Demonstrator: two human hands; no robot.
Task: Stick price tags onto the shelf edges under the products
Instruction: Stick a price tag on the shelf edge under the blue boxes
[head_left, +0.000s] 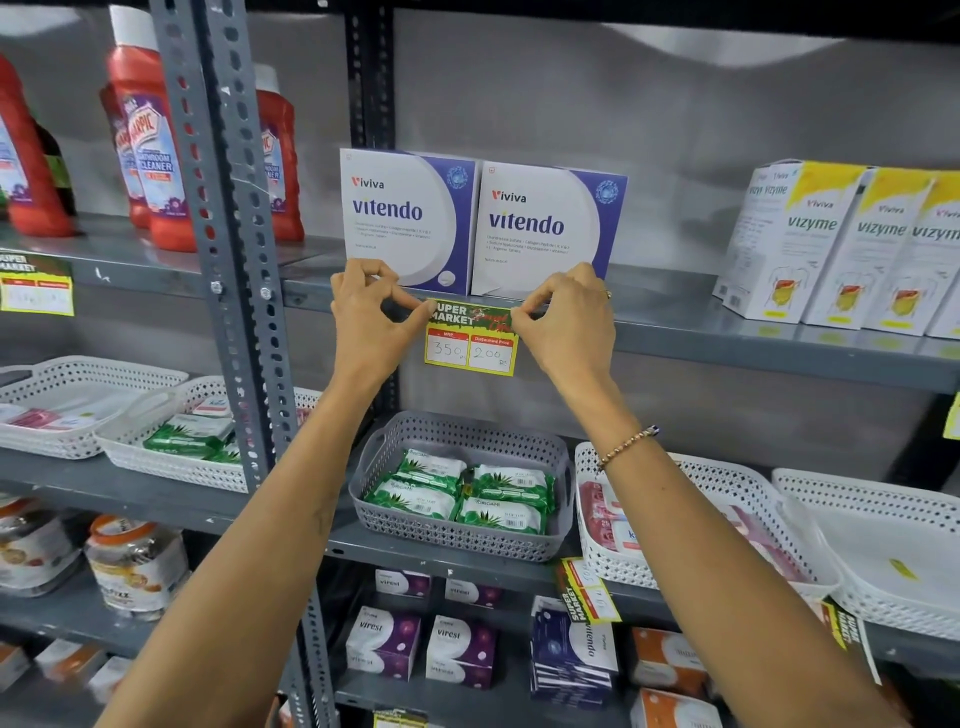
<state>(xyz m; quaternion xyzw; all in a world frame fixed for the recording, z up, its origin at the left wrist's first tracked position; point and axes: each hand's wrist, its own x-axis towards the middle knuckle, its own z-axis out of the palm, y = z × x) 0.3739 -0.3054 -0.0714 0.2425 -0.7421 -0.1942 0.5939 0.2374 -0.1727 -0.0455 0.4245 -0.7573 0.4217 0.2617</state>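
Two bare forearms reach up from the bottom of the view, the right one with a bracelet (626, 446); under them, on the lower shelf, a grey basket (462, 535) holds green packs (460, 491); the left hand (371, 317) pinches the top left corner of the price tag (470, 338) between thumb and forefinger; the right hand (563, 322) pinches its top right corner the same way; the tag lies flat against the shelf edge (727, 340), and hangs below it; it reads 350 and 200; whether it already sticks, I cannot tell; just behind, two vitendo boxes (480, 221) stand side by side on this shelf; vizyme boxes (841, 244) stand to the right; red bottles (150, 150) are further left.
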